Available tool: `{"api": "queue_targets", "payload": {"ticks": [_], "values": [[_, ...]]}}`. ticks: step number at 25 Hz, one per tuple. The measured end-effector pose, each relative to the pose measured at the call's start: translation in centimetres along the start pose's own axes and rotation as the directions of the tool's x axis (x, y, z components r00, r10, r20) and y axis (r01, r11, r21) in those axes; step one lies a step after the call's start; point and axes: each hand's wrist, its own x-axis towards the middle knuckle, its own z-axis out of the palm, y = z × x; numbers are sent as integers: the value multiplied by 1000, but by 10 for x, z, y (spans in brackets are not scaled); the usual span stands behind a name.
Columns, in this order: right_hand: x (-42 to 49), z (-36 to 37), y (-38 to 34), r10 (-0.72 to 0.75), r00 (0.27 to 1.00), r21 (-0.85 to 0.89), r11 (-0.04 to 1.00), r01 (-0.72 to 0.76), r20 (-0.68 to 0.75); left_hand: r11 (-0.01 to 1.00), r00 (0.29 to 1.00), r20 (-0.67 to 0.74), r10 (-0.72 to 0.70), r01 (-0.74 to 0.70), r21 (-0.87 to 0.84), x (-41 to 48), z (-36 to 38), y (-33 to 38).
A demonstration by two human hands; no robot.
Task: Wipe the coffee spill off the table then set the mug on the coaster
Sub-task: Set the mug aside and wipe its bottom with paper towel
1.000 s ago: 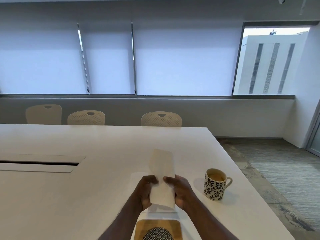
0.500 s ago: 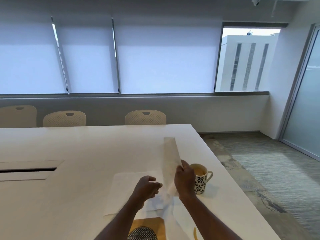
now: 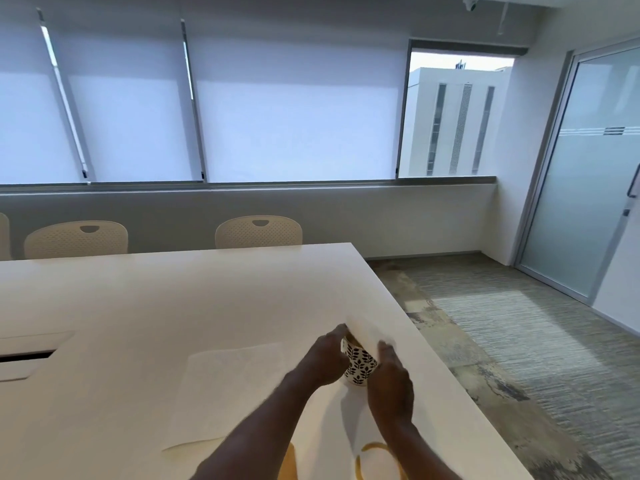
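The white mug (image 3: 359,366) with a dark leaf pattern stands near the table's right edge, slightly tilted, between my two hands. My left hand (image 3: 323,360) grips it from the left, fingers at the rim. My right hand (image 3: 391,386) is on its right side and holds a folded white paper towel (image 3: 369,332), blurred, over the mug's top. A brown ring of spilled coffee (image 3: 374,444) lies on the table just in front of my right wrist. A sliver of the wooden coaster (image 3: 290,464) shows at the bottom edge, mostly hidden by my left arm.
A flat white paper sheet (image 3: 228,386) lies on the white table (image 3: 173,306) left of the mug. The table's right edge (image 3: 433,358) runs close to the mug, with carpet below. Chairs (image 3: 258,232) stand at the far side. A cable slot (image 3: 24,355) is at left.
Both hands have moved forward and right to the mug. My left hand, free before, now grips the mug. The paper towel went from upright to lying over the mug. The view turned right.
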Motion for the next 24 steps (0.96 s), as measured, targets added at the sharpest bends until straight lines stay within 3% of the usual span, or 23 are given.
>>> {"api": "queue_targets", "payload": {"ticks": [7,18,24], "values": [[-13,11,-6,-29,999,-153,988,36,46,999,999,-37,39,-38,19,9,8,-5],[-18,14,-8,-4,1000,-144,990,8,24,987,989,-45,138,-134,84,8,16,-14],[-2,15,-5,166,981,131,975,-178,101,981,993,-69,93,-80,179,11,16,-9]]}}
